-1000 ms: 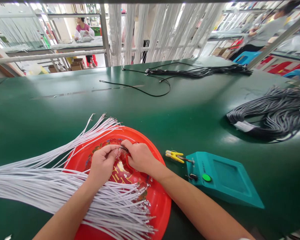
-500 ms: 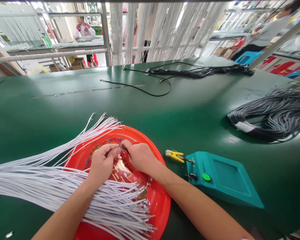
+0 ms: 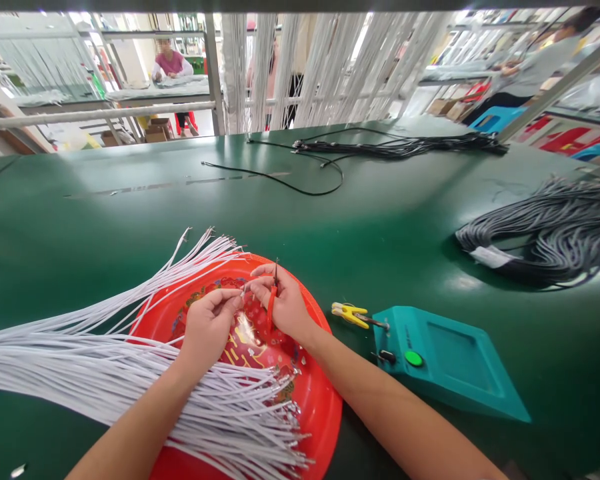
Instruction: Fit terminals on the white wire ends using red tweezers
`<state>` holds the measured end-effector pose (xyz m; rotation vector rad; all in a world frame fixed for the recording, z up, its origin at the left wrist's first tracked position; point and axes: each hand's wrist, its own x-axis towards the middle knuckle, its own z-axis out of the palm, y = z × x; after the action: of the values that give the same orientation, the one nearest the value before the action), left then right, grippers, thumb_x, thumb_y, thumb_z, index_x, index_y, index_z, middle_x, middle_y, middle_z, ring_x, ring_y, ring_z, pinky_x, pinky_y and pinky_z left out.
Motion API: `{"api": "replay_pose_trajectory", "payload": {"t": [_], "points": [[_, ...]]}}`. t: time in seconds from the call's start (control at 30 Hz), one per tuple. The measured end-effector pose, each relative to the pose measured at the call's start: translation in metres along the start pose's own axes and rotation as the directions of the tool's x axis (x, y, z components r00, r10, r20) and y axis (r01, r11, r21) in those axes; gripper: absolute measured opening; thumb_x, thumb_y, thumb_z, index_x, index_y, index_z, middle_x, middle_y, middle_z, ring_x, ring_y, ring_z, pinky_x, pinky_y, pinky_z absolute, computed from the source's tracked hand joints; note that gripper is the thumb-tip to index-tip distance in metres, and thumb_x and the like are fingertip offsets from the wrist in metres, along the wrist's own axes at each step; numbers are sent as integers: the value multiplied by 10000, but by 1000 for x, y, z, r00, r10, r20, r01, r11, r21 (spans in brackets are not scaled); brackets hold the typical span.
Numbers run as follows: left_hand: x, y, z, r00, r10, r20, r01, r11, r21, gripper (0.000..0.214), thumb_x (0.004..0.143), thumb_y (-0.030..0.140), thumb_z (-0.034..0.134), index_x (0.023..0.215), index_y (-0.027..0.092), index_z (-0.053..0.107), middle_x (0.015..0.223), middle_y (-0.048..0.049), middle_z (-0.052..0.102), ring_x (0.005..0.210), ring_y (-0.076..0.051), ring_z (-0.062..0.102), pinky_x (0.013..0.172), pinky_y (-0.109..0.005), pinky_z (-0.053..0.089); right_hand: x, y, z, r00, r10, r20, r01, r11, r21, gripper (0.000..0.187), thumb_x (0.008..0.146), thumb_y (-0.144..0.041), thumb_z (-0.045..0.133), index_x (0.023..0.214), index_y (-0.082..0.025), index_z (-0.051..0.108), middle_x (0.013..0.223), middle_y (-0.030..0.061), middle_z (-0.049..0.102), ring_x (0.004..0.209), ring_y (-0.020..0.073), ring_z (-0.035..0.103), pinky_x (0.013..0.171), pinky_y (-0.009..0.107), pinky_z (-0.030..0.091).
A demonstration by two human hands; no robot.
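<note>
Clock centred on red tray (image 3: 326, 407), 12 away from wearer: left hand (image 3: 210, 323) near 11, thumb and forefinger pinched together on a white cord end (image 3: 243, 291); right hand (image 3: 289, 308) near 1, curled round red-handled scissors (image 3: 272, 305), blades toward 12, fingertips at the same end. White cord bundle (image 3: 230, 407) enters from 9, lower tips over tray toward 4; teal device (image 3: 460, 353) with yellow clip (image 3: 349, 313) outside at 3; dark cord coil (image 3: 560, 243) farther off at 2.

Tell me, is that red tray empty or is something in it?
Not empty: many white cables lie across the red tray, their ends fanned out inside its rim.
</note>
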<state>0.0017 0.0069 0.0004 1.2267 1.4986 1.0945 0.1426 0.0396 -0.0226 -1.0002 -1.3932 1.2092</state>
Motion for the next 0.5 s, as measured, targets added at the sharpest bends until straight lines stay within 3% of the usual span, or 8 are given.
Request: {"api": "replay_pose_trajectory", "payload": {"t": [0.1,0.3,0.43,0.5], "points": [[0,-2,0,999,42,2,-42,997,65,238,706,340,612,801,136,687,580,-10,616,501,-106,511,504,-212,415,-1,1,3,999,-16,-48,21,994,108,147,758,-279,575,848,-210,481,730,-2,592,652,139,595,629,260,477],[-1,-3,0,998,57,-6,-55,985,163,252,735,360,577,794,140,683,545,-5,590,481,-103,490,475,-204,385,-5,2,5,998,-43,-52,48,995,93,187,733,-297,649,848,-237,514,748,2,624,700,166,610,673,301,493],[-1,-2,1,999,30,17,-31,993,113,235,733,350,579,748,132,664,488,17,541,448,-87,464,447,-190,361,-5,2,6,1000,6,-1,-6,993,118,217,749,-307,629,901,-242,488,723,-11,632,714,169,626,682,310,503],[0,-2,1,1000,4,30,-5,998,57,231,720,346,594,744,126,657,494,16,549,446,-84,468,442,-186,360,-6,2,7,1000,3,27,-4,998,55,222,744,-299,628,906,-227,495,758,0,640,736,171,630,684,307,507]]}}
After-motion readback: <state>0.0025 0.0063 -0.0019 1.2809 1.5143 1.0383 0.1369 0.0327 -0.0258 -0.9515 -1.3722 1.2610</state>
